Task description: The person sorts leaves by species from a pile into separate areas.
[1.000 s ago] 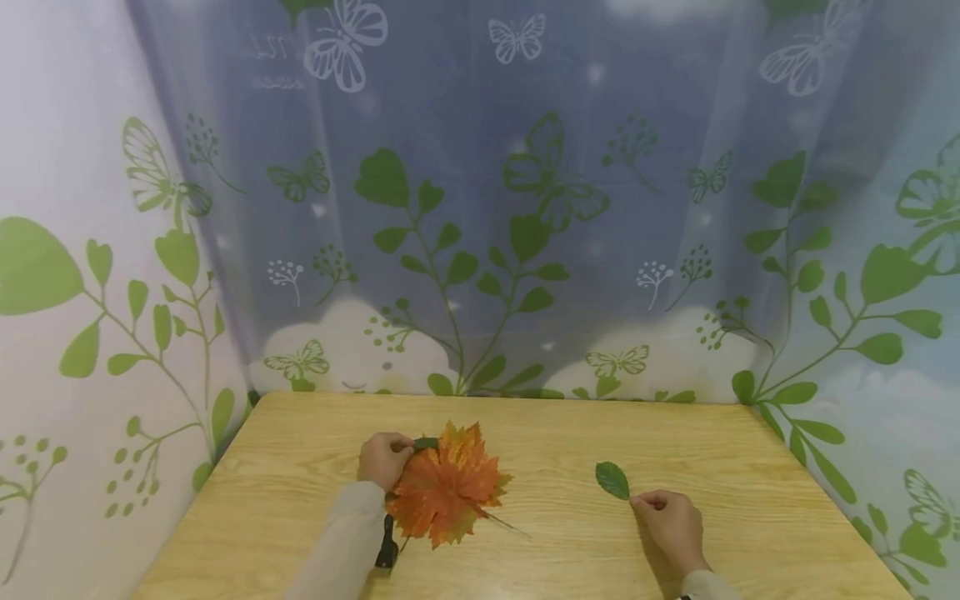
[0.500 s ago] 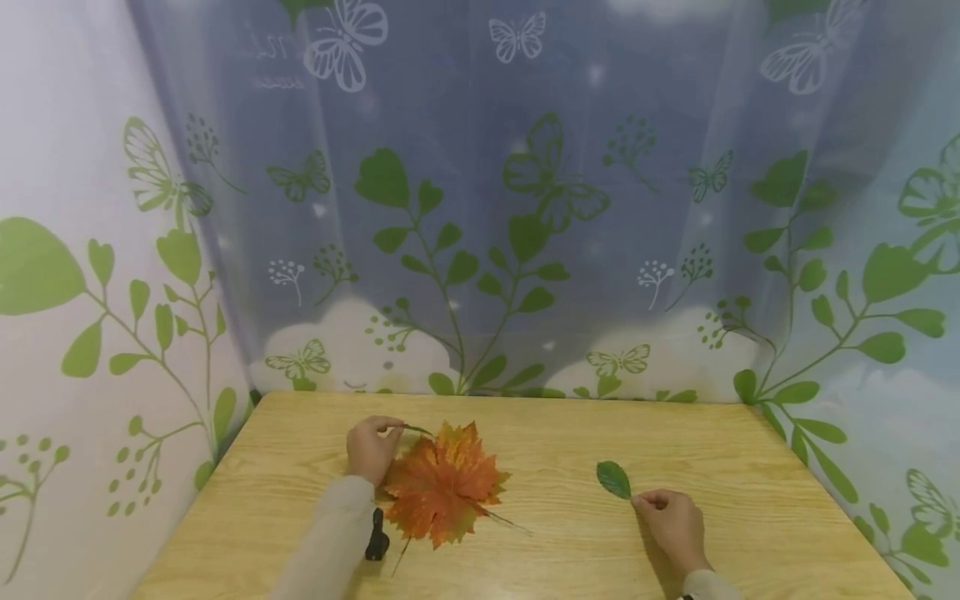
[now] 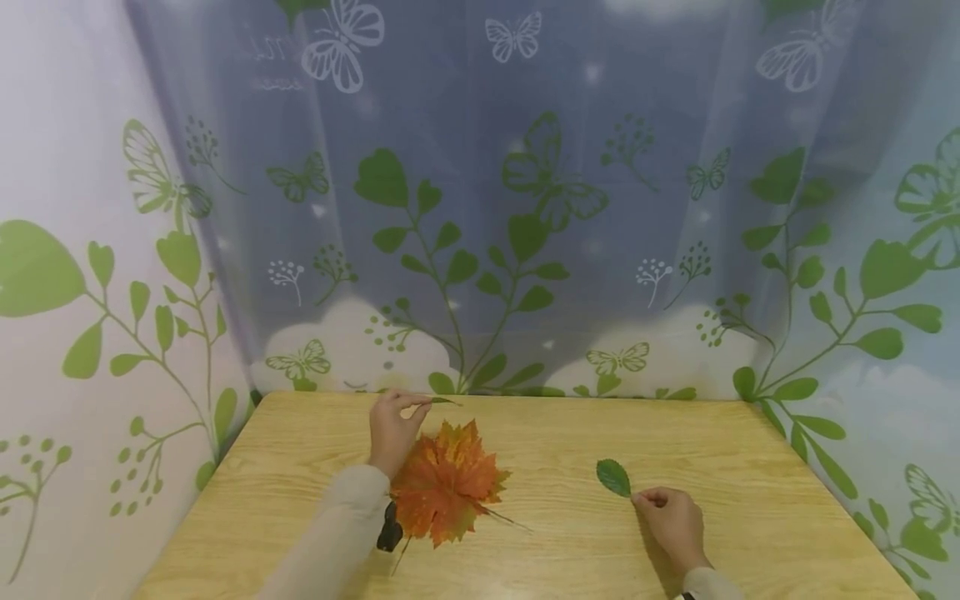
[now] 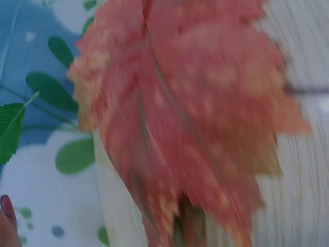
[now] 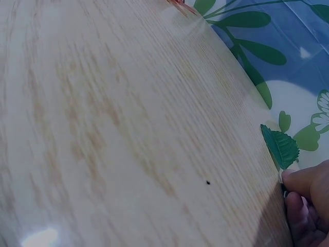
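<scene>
Lower left of centre, left hand [image 3: 396,432] pinches a green leaf [image 3: 446,401] just above the orange leaves [image 3: 452,485]; lower right, right hand [image 3: 671,520] pinches another leaf [image 3: 613,477] by its stem; fingertip-only grips could slip, and the close left sleeve [image 3: 330,527] might drag the orange leaves.

Left hand [image 3: 394,431] shifted up the head view, toward far edge of table [image 3: 555,442]. Its pinched green leaf [image 3: 444,401], overlapping orange leaves [image 3: 450,482] a second ago, now shows clear above them, nearly edge-on.
</scene>
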The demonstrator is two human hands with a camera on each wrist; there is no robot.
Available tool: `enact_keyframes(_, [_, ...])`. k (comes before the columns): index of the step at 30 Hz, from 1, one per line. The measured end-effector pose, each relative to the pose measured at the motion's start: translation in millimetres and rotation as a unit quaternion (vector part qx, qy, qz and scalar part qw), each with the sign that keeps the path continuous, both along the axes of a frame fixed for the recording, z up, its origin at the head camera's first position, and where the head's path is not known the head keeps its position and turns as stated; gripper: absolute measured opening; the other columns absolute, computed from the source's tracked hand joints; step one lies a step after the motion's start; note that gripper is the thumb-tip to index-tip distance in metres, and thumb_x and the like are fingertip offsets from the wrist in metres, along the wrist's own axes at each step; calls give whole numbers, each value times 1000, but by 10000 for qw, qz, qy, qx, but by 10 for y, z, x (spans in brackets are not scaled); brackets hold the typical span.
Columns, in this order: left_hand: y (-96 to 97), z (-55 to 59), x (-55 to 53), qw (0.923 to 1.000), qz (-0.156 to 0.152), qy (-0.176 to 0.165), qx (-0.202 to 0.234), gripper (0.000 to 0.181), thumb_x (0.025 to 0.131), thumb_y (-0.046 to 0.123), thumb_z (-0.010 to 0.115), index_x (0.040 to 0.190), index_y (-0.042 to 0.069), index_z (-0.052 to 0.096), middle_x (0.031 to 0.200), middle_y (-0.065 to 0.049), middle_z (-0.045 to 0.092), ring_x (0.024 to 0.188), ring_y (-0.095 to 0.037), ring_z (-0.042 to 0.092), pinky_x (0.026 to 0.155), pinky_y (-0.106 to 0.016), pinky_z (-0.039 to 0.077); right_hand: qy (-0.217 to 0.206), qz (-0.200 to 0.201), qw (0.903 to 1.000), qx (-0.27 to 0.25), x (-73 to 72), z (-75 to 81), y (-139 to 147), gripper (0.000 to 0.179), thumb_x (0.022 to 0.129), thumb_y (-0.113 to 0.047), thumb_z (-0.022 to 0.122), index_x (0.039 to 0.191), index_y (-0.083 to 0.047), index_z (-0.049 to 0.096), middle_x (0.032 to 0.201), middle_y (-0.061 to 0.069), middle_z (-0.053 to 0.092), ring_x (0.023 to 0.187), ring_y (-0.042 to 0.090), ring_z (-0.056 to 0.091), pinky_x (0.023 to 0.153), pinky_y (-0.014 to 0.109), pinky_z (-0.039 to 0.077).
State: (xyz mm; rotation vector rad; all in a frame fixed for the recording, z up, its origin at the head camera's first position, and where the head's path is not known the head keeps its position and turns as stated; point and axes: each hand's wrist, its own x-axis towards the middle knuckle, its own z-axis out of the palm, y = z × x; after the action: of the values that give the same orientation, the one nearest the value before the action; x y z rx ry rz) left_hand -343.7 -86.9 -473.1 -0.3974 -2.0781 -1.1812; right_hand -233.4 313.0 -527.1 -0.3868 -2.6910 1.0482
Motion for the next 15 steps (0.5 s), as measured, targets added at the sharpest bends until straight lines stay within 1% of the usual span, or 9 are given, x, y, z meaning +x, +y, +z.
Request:
enact_keyframes(3, [125, 44, 35, 9996, -247, -56, 103, 11, 76, 3, 79, 87, 6, 77, 85, -8, 64, 78, -26, 60, 70, -44, 51, 12, 2, 10000, -9, -4, -3, 2, 21, 87, -19, 70, 86, 2, 73, 76, 6, 69, 69, 16, 58, 58, 28, 42])
enact_keyframes(7, [296, 55, 68, 9976, -629, -270, 132, 10, 78, 6, 78, 87, 9, 78, 77, -2, 59, 72, -19, 56, 67, -35, 51, 37, 51, 10000, -12, -2, 2, 1, 21, 87, -19, 69, 86, 2, 73, 76, 6, 69, 68, 16, 58, 58, 28, 42])
enact_keyframes(9, [381, 56, 89, 9954, -899, -332, 95, 9, 79, 6, 77, 87, 9, 77, 77, 0, 61, 72, -17, 57, 68, -33, 53, 71, 48, 10000, 0, 2, 8, -3, 21, 86, -19, 70, 86, 2, 73, 76, 6, 69, 68, 15, 57, 58, 28, 42])
enact_keyframes(12, [507, 49, 135, 9897, -1308, -579, 62, 8, 81, 8, 76, 88, 10, 77, 82, 2, 66, 76, -14, 60, 71, -33, 54, 73, 31, 10000, -7, 10, 17, -8, 21, 86, -18, 69, 86, 2, 73, 75, 5, 69, 68, 15, 57, 58, 28, 41])
enact_keyframes(14, [589, 54, 184, 9839, -1574, -839, 117, 8, 82, 9, 74, 90, 9, 76, 87, 1, 69, 79, -14, 62, 70, -33, 54, 62, 19, 10000, -7, 13, 20, -10, 21, 86, -18, 69, 86, 2, 73, 75, 5, 68, 68, 16, 57, 58, 28, 41])
enact_keyframes(15, [629, 52, 208, 9816, -1649, -950, 134, 8, 83, 10, 74, 91, 9, 76, 88, 1, 70, 79, -14, 63, 69, -32, 54, 55, 16, 10000, 4, 14, 19, -10, 21, 86, -19, 69, 87, 2, 73, 75, 5, 69, 69, 16, 57, 58, 28, 41])
